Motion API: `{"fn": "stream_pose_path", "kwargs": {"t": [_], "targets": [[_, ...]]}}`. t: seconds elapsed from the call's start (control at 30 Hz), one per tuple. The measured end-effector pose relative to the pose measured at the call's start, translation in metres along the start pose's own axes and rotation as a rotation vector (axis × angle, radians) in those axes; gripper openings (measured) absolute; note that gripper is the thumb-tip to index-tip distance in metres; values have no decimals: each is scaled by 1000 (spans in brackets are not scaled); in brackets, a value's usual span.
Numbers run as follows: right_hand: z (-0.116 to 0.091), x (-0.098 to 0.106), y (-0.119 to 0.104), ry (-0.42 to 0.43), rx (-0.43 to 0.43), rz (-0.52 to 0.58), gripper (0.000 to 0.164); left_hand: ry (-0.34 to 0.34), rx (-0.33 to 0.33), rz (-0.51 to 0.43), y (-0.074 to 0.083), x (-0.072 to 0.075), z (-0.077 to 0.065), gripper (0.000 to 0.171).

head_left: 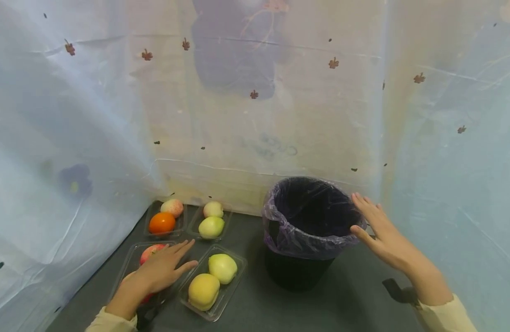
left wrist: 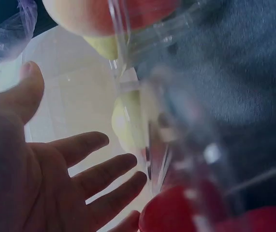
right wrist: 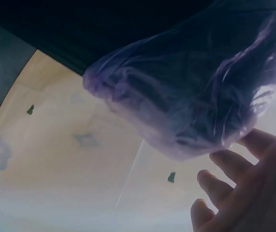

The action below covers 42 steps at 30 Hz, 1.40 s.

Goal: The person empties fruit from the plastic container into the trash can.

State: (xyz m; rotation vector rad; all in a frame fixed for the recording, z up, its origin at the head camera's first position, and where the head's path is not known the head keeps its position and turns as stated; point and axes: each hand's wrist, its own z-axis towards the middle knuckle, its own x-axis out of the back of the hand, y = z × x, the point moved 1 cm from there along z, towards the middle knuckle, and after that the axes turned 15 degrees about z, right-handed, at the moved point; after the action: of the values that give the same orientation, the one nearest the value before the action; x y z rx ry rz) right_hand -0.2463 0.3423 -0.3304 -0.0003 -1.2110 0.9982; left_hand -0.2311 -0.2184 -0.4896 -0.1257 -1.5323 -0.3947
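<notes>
My left hand (head_left: 155, 271) hovers with extended fingers above a clear plastic tray (head_left: 129, 258) of reddish fruit (head_left: 152, 251), hiding part of it. In the left wrist view the left palm (left wrist: 46, 183) holds nothing, and a red fruit (left wrist: 169, 210) shows by the fingertips. A black bin (head_left: 296, 272) wears a purple plastic bag (head_left: 313, 246) folded over its rim. Beside the rim's right side is my right hand (head_left: 385, 237), fingers straight and thumb apart. From the right wrist, its fingertips (right wrist: 225, 162) appear right at the bag's (right wrist: 176, 106) lower edge.
Right of the left hand, a clear tray (head_left: 222, 306) bears a yellow fruit (head_left: 203, 291) and a yellow-green one (head_left: 222, 268). Behind, one tray holds an orange fruit (head_left: 162, 223) and a pinkish one (head_left: 172, 208); another holds two pale green fruits (head_left: 211, 227). Patterned sheeting (head_left: 238, 124) surrounds the dark table.
</notes>
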Motion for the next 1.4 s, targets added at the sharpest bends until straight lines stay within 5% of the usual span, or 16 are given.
{"fn": "stream_pose_path", "kwargs": {"t": [0.67,1.13,1.4], "targets": [[29,-12,-16,-89,-76,2,84,-48,-1,-49,20,-11,11,66],[36,-10,-15,-121,-236,6,93,-39,32,-135,22,-26,17,52],[39,-11,-8,-126,-301,9,93,-105,-7,-411,20,-32,10,56]]}}
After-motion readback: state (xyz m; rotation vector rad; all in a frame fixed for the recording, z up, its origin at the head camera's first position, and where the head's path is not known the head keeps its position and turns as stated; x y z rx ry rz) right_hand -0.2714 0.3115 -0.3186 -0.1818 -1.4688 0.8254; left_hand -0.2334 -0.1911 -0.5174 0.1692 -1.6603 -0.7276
